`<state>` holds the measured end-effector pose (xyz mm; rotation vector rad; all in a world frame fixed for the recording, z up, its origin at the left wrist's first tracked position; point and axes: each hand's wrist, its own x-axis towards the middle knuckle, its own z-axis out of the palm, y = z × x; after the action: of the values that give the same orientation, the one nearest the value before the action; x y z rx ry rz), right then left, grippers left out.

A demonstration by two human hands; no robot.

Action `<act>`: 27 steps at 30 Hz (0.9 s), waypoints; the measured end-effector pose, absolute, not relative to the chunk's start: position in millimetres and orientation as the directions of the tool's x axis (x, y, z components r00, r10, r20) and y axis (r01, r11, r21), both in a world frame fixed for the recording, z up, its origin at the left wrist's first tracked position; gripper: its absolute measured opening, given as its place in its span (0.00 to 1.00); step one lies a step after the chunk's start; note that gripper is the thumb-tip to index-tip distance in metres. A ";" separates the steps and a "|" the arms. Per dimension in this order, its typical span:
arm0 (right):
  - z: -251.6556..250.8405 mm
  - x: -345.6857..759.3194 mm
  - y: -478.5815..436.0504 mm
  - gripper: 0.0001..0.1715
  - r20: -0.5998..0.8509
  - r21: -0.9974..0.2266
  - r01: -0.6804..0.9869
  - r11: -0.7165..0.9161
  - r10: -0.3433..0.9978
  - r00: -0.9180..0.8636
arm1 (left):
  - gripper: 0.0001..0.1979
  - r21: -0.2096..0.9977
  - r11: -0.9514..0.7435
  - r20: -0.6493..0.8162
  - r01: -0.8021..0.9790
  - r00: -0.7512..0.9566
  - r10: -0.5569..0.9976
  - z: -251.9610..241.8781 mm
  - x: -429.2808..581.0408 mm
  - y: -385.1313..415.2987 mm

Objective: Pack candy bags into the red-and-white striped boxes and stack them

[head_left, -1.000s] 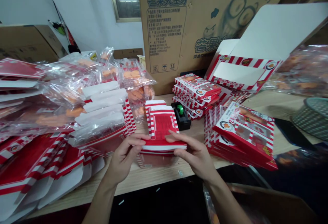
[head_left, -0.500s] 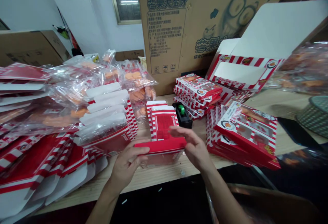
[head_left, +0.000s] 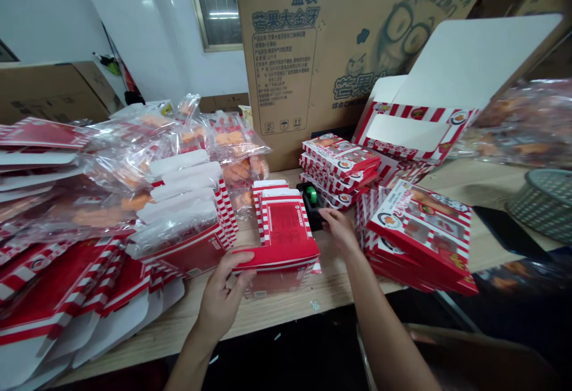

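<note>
My left hand grips the left edge of a red box, thumb and fingers closed on its corner. Behind that box, and touching it, stand several red-and-white striped cartons with white flaps up. A black tape dispenser with a green core sits just right of them. My right hand is at the near end of the dispenser, its thumb and forefinger pinched together. Any strip of tape between these fingertips is too small to make out.
Filled boxes stand in stacks behind the dispenser and to the right. Open cartons and bagged orange sweets crowd the left. A large cardboard box, a phone and a basket are further off.
My right hand has left the right end of the red box and moved forward to the tape dispenser, its fingers now pinched. My left hand stays on the box's left edge.
</note>
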<state>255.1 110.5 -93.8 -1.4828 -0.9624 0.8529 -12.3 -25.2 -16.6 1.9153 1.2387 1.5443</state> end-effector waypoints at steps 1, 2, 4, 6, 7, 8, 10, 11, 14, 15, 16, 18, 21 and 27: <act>-96.0 254.1 105.0 0.19 -0.008 -0.995 0.086 -0.047 0.915 0.404 | 0.11 0.742 -0.538 0.585 0.400 0.003 0.811 -16.3 -12.2 -25.0; -98.9 253.1 99.6 0.19 -0.014 -0.997 0.068 -0.046 0.913 0.408 | 0.10 0.734 -0.541 0.593 0.411 0.001 0.805 -15.9 -12.0 -24.7; -106.4 250.8 91.6 0.17 -0.027 -0.997 0.051 -0.055 0.901 0.433 | 0.08 0.710 -0.552 0.614 0.438 0.000 0.789 -15.1 -11.4 -24.5; -113.8 247.9 89.7 0.15 -0.044 -0.996 0.052 -0.079 0.879 0.474 | 0.07 0.677 -0.571 0.639 0.463 0.013 0.769 -13.9 -9.7 -24.6; -116.5 246.5 90.6 0.14 -0.052 -0.994 0.054 -0.091 0.866 0.496 | 0.07 0.660 -0.585 0.654 0.472 0.024 0.756 -13.2 -8.3 -24.9; -118.1 245.1 91.9 0.14 -0.059 -0.994 0.053 -0.100 0.854 0.517 | 0.07 0.644 -0.595 0.664 0.482 0.035 0.747 -12.4 -6.5 -25.4; -117.1 242.4 91.8 0.15 -0.066 -0.994 0.040 -0.105 0.836 0.545 | 0.07 0.615 -0.609 0.680 0.500 0.054 0.731 -10.7 -1.7 -27.5; -114.1 241.1 88.4 0.16 -0.066 -0.995 0.029 -0.098 0.832 0.550 | 0.07 0.606 -0.610 0.684 0.510 0.056 0.727 -9.8 1.0 -29.1; -93.2 234.8 58.1 0.18 -0.045 -0.999 -0.008 -0.048 0.850 0.525 | 0.08 0.589 -0.600 0.689 0.541 0.053 0.723 -6.6 9.1 -35.0; -81.9 231.1 41.7 0.18 -0.028 -1.000 -0.020 -0.021 0.859 0.511 | 0.08 0.582 -0.601 0.693 0.548 0.053 0.719 -5.2 11.3 -36.7; -68.4 226.3 23.5 0.17 -0.007 -0.999 -0.035 0.013 0.866 0.500 | 0.08 0.574 -0.602 0.695 0.555 0.058 0.716 -3.7 13.0 -38.0; -37.1 212.2 -13.3 0.19 0.044 -0.992 -0.079 0.095 0.871 0.490 | 0.08 0.550 -0.615 0.702 0.565 0.086 0.707 -0.1 14.8 -39.5; 6.8 181.6 -50.5 0.40 0.100 -0.944 -0.259 0.203 0.927 0.360 | 0.07 0.510 -0.625 0.690 0.591 0.152 0.708 7.0 13.2 -39.3; 27.1 143.6 -49.5 0.49 -0.025 -0.930 -0.363 0.058 0.975 0.219 | 0.17 0.328 -0.682 0.540 0.654 0.462 0.703 33.2 2.9 -38.6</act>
<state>143.6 -49.5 27.1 -1.0164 -0.7833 1.1897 2.9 -38.6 33.2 2.6222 1.2187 1.0232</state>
